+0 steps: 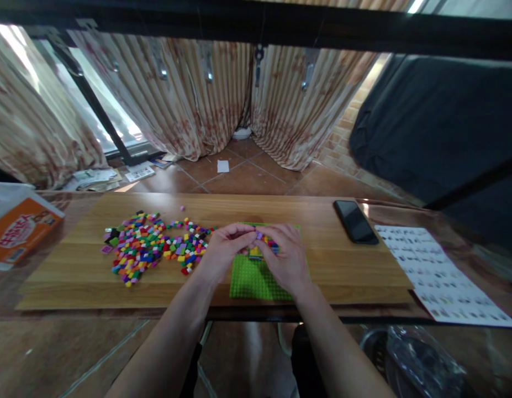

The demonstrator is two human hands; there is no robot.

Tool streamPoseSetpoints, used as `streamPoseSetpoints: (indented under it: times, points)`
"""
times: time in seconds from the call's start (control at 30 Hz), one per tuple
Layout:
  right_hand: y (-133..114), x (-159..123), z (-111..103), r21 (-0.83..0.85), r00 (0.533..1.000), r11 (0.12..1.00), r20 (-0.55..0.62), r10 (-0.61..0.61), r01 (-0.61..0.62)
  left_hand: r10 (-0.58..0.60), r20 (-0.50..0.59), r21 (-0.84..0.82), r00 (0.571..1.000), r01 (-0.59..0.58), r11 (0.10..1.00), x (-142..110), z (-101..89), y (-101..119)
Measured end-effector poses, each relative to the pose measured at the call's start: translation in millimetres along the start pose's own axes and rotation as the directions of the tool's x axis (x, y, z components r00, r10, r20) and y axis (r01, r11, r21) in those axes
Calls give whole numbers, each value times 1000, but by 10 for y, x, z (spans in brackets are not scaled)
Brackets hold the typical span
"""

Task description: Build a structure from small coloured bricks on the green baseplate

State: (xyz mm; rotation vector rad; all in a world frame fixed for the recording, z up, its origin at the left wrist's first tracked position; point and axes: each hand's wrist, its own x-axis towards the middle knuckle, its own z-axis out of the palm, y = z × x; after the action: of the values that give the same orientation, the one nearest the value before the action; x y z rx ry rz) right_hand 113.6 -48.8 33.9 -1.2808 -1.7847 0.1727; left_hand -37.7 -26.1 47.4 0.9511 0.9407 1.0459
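Note:
A green studded baseplate (259, 282) lies on the wooden board in front of me. Toward its far side stands a small build of colourful toy bricks (256, 253), with yellow, blue and red showing. Both hands meet over this build. My left hand (227, 246) pinches a small purple brick (259, 235) between thumb and index finger. My right hand (286, 251) reaches in from the other side, its thumb and fingers around the build close to the purple brick. The right fingertips partly cover the build, so I cannot make out exactly what they grip.
A big pile of loose bricks (140, 246) spreads over the left of the wooden board (322, 276). A black phone (355, 221) lies at the right. Beyond it is a printed sheet (442, 271). An orange and white bag (21, 226) sits at far left.

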Motion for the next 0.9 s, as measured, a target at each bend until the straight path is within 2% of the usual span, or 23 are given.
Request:
streamPoseSetpoints:
  times: [0.07,0.17,0.23,0.3,0.5,0.9]
  points:
    - [93,8,-38,24,999,999,-22,43,-43,20,-28,56,999,-18,998,26,18,16]
    - [245,21,-60,64,984,986,-78,159,-154,93,-177,127,980,-71,989,98,-25,28]
    - [316,31,-47,68,975,976,-65,214,-209,124,-265,167,956,-81,983,161,-76,17]
    - [345,43,-13,58,976,975,-15,217,-216,128,-303,216,944,-63,974,222,-110,-13]
    - [332,92,83,45,986,988,88,143,-148,114,-232,322,966,-34,946,318,-30,-141]
    - [328,134,140,103,976,984,179,127,-147,102,-196,276,975,-45,960,377,24,-203]
